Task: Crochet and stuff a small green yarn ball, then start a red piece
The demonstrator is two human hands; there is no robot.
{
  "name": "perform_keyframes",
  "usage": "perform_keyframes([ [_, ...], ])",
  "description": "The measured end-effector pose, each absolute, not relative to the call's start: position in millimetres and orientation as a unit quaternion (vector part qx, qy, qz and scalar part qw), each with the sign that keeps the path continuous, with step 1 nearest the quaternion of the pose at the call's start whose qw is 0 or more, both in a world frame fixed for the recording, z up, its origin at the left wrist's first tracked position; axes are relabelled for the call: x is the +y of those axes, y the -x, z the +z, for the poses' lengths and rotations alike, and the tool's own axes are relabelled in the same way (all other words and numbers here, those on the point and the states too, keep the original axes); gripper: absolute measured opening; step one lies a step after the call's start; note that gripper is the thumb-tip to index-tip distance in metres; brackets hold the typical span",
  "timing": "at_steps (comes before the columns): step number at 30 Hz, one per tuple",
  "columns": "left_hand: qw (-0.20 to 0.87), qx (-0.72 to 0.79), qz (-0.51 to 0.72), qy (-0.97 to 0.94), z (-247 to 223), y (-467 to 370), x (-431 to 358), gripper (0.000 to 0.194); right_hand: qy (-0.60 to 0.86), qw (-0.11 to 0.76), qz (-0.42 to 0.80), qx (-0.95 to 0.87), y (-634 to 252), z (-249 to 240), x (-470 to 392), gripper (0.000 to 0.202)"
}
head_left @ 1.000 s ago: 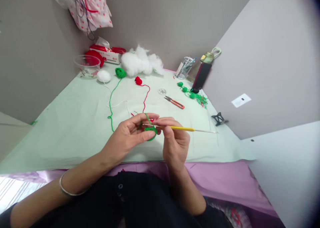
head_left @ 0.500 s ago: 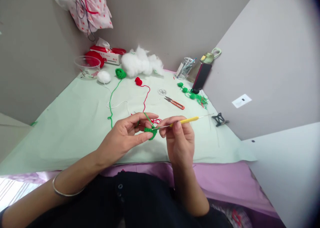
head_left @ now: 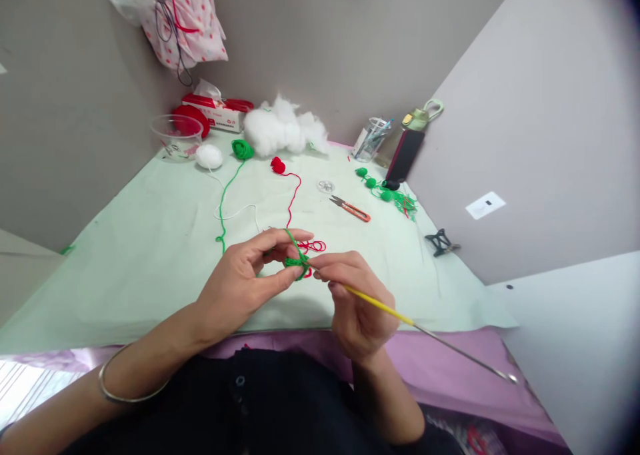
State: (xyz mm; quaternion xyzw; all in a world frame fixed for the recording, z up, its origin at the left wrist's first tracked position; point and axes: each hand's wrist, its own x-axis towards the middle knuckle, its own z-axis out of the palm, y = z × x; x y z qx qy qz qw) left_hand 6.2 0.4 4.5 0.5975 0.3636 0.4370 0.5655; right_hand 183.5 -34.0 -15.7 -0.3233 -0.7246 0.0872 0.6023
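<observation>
My left hand (head_left: pixel 250 275) pinches a small green crochet piece (head_left: pixel 296 262) between thumb and fingers, with green yarn running up over its index finger. In my right hand (head_left: pixel 357 302) is a crochet hook (head_left: pixel 383 306) with a yellow grip; its tip meets the green piece, and its long metal end slants down to the right. A bit of red yarn shows just under the piece. Behind my fingers lies a loose tangle of red yarn (head_left: pixel 315 246). The green strand leads back to a green yarn ball (head_left: pixel 243 149).
Toward the back stand a white yarn ball (head_left: pixel 209 156), a clear tub (head_left: pixel 176 150), a tissue box (head_left: pixel 227 117), white stuffing (head_left: pixel 283 128) and a small red yarn ball (head_left: pixel 278 165). Thread snips (head_left: pixel 351 208), green knitted balls (head_left: pixel 371 182), a pen cup (head_left: pixel 370 142) and a bottle (head_left: pixel 400 142) sit right.
My right hand has turned and dropped slightly, swinging the hook's rear end from pointing up-right to down-right. The green piece has shifted and tilted a little in my left hand.
</observation>
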Motion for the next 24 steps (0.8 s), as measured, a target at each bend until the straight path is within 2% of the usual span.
perform_keyframes([
  [5, 0.612, 0.351, 0.43, -0.563, 5.0, -8.0, 1.2, 0.036, 0.315, 0.604, 0.044, -0.731, -181.5, -28.3, -28.4, 0.026],
  [10, 0.723, 0.307, 0.411, -0.462, 4.8, -11.6, -0.7, 0.053, 0.351, 0.573, -0.144, -0.726, -174.5, -38.5, -27.8, 0.037],
  [13, 0.78, 0.283, 0.389, -0.402, 4.6, -9.4, 1.4, 0.045, 0.349, 0.637, -0.03, -0.687, -174.2, -30.5, -29.3, 0.027],
  [16, 0.766, 0.291, 0.408, -0.402, 5.4, -7.7, 2.7, 0.039, 0.338, 0.713, 0.169, -0.591, -174.0, -19.7, -28.7, 0.021],
  [18, 0.749, 0.285, 0.414, -0.432, 4.8, -8.7, 1.6, 0.038, 0.324, 0.719, 0.25, -0.562, -172.3, -16.4, -27.3, 0.019],
  [24, 0.711, 0.284, 0.433, -0.475, -1.7, -14.5, -0.7, 0.04, 0.332, 0.688, 0.23, -0.603, -166.4, -19.3, -28.1, 0.021],
])
